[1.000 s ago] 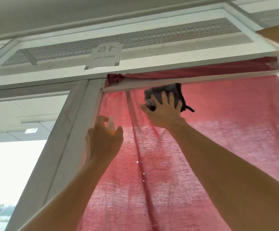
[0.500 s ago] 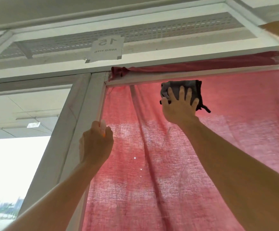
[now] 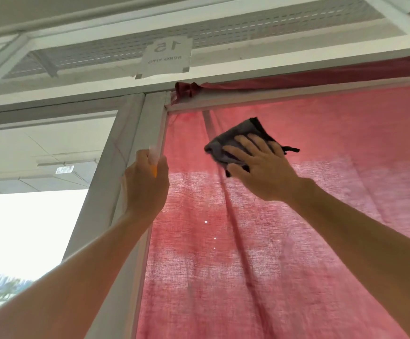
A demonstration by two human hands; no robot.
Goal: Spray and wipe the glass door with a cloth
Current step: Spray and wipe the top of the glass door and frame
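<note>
Clearly, the wiping step is in hand near the top of the tall glass door pane [image 3: 284,241], behind which a red woven curtain [image 3: 345,148] hangs and lets the light through. The crumpled dark grey cloth [image 3: 238,137] is pressed flat against the glass by the right hand [image 3: 260,167], whose fingers are spread and laid straight over the fabric, so the grip is an open, flattened one and nothing is pinched. The cloth lies directly under the fingers and palm, its bulk showing above and to the left of the hand, with a thin dark tail trailing out to the right. For a good result, even pressure would best be kept through the whole palm, overlapping passes carried right up to the white door frame [image 3: 150,123] and its upper corner, and the loose tail kept folded in so that no streaks are dragged. The small clear spray bottle with an orange part [image 3: 154,162] is held upright in the left hand [image 3: 145,184], fingers curled round it, just beside the frame and well apart from the cloth; most of the bottle is hidden by the hand. A taped paper sign [image 3: 167,58] is seen above the door.
</note>
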